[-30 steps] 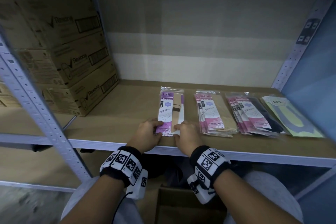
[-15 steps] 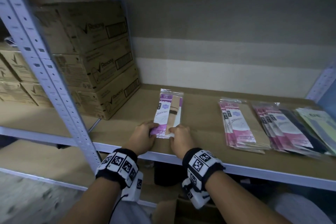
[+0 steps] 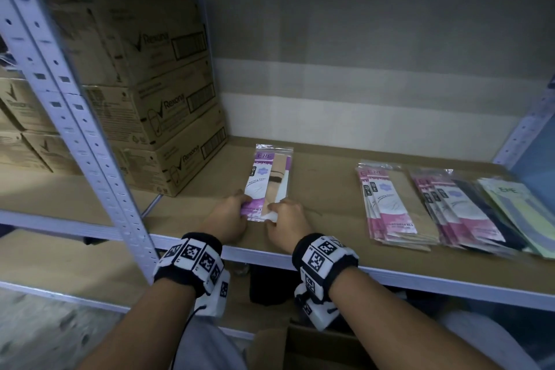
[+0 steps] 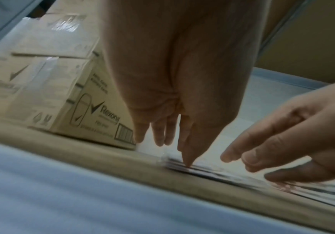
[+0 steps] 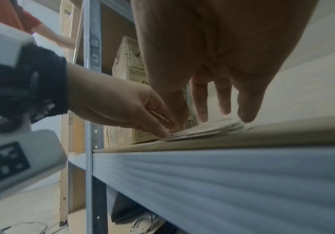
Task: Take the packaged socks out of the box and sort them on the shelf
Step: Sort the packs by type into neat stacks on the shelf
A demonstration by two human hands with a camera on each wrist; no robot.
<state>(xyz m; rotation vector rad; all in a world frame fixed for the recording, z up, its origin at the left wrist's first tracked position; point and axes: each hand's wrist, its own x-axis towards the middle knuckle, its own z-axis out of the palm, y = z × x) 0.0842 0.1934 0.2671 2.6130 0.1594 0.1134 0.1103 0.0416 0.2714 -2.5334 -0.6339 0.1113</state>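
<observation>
now the sock pack [image 3: 268,186] is pressed down by flat left hand [image 3: 228,216] and right hand [image 3: 286,221]; pushed hard, it could be left crooked.

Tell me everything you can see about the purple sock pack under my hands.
The purple sock pack is a long clear-plastic sleeve with a purple-and-white card marked ENE and beige socks showing. It lies flat on the brown shelf board, lengthwise front to back, apart from the pink packs. The left hand and right hand touch its near end.
</observation>
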